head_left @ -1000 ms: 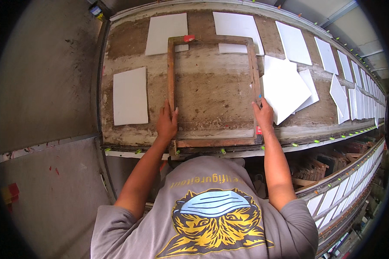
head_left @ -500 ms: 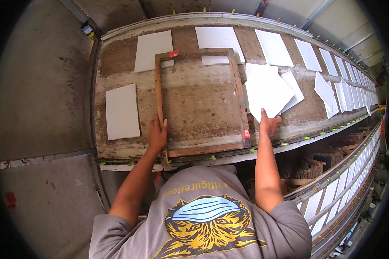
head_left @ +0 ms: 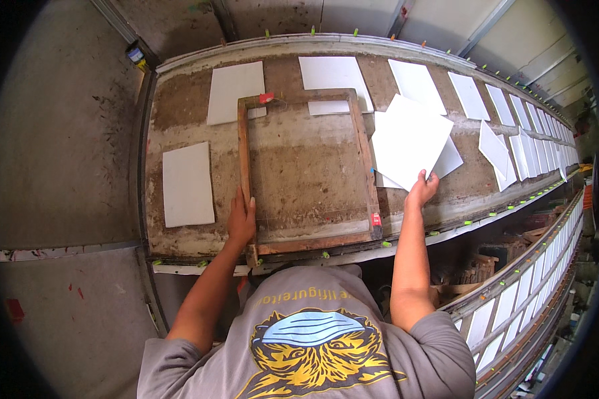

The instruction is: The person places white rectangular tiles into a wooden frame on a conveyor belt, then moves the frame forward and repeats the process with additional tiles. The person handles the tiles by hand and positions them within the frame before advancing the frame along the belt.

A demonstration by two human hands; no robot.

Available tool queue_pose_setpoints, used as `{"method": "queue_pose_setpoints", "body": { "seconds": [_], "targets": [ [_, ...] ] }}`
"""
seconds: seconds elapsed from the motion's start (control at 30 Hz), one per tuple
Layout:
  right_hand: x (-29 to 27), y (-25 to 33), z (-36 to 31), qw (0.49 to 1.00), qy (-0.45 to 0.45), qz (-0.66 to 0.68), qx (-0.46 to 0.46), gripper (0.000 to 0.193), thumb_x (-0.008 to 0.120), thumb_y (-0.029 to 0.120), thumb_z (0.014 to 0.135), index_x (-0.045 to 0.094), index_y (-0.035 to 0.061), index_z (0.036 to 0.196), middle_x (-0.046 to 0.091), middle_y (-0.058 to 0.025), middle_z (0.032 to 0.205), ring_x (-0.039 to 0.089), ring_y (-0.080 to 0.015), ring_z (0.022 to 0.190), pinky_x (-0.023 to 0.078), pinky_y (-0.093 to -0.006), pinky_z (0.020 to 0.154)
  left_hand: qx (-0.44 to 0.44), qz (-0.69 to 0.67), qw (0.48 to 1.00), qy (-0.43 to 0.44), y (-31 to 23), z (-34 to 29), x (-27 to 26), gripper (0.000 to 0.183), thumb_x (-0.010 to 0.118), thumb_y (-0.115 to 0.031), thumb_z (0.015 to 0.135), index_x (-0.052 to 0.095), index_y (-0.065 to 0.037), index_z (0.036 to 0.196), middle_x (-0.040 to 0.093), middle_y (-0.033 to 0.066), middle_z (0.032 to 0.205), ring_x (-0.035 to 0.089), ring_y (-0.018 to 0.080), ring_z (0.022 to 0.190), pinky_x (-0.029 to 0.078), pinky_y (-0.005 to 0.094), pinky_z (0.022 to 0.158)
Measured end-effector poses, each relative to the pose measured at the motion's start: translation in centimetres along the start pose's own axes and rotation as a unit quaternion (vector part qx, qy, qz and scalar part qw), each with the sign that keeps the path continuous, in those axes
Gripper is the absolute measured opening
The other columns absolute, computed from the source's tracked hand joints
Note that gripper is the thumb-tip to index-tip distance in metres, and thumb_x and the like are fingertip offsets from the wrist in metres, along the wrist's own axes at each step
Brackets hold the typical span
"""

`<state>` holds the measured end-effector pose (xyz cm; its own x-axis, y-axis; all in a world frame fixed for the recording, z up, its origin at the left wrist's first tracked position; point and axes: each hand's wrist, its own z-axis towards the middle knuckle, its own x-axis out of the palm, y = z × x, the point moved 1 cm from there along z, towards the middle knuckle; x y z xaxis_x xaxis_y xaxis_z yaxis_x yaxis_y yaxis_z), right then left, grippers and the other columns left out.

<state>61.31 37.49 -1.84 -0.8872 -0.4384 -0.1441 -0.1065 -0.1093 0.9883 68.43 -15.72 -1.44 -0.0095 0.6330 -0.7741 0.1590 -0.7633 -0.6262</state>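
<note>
I'm looking over one person in a grey shirt; just past it runs the near edge of one table, dotted with at least five green clips; the left hand is wrapped round the left bar of one wooden frame, towards its near end; the right hand has its fingers closed on the near corner of one white sheet; the frame rests on the table and carries two red tags, one near right, one far left; the held sheet is just right of it, above more sheets whose number I can't make out; one lone sheet lies left of the frame; farthest off, the back row has at least six sheets, two crossed by the frame's far bar.
</note>
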Motion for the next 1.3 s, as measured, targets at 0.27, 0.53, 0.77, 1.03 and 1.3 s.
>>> {"method": "queue_pose_setpoints", "body": {
  "seconds": [0.27,0.53,0.77,1.03,1.3],
  "targets": [
    [-1.1,8.2,2.5,0.987,-0.106,0.122,-0.021,0.031,0.062,0.009,0.100,0.054,-0.0056,0.127,0.066,-0.0194,0.115,0.067,-0.0262,0.101,0.055,-0.0404,0.086,0.033,0.041,0.998,-0.037,1.6,0.1,1.0,0.072,0.041,-0.049,0.108,0.020,-0.008,0.163,0.051,0.0295,0.133,0.060,0.0453,0.112,0.050,0.0505,0.092],
    [3.0,9.9,-0.8,0.951,0.231,0.204,0.013,0.033,0.056,-0.001,0.081,0.062,-0.0027,0.113,0.068,-0.0103,0.104,0.064,-0.0155,0.093,0.049,-0.0280,0.086,0.014,-0.027,1.000,0.000,0.1,-0.1,-0.3,0.070,0.044,-0.045,0.107,0.022,-0.008,0.163,0.053,0.0259,0.127,0.061,0.0423,0.106,0.051,0.0472,0.088],
    [9.1,15.7,-4.1,0.903,0.423,0.078,-0.014,0.021,0.055,0.001,0.077,0.065,-0.0064,0.094,0.067,-0.0073,0.081,0.060,-0.0128,0.072,0.047,-0.0256,0.069,0.012,-0.012,1.000,-0.018,-0.3,-0.1,-0.5,0.069,0.046,-0.044,0.107,0.025,-0.008,0.162,0.054,0.0240,0.124,0.063,0.0397,0.098,0.052,0.0471,0.083],
    [13.6,14.2,-7.4,0.893,0.443,0.029,0.065,0.047,0.054,0.003,0.075,0.068,-0.0070,0.119,0.070,-0.0140,0.109,0.066,-0.0223,0.098,0.051,-0.0310,0.089,-0.030,-0.016,0.999,-0.007,-0.8,-0.3,-0.7,0.069,0.044,-0.049,0.106,0.026,-0.012,0.162,0.054,0.0261,0.131,0.065,0.0427,0.104,0.053,0.0501,0.088],
    [11.5,3.0,-15.7,0.916,0.397,0.002,0.066,0.055,0.060,0.005,0.085,0.059,-0.0026,0.140,0.069,-0.0194,0.124,0.066,-0.0267,0.111,0.047,-0.0370,0.100,-0.030,-0.040,0.999,0.003,-1.3,-0.4,-1.3,0.070,0.043,-0.050,0.106,0.026,-0.011,0.162,0.053,0.0265,0.134,0.062,0.0446,0.111,0.051,0.0514,0.091]
  ]
}}
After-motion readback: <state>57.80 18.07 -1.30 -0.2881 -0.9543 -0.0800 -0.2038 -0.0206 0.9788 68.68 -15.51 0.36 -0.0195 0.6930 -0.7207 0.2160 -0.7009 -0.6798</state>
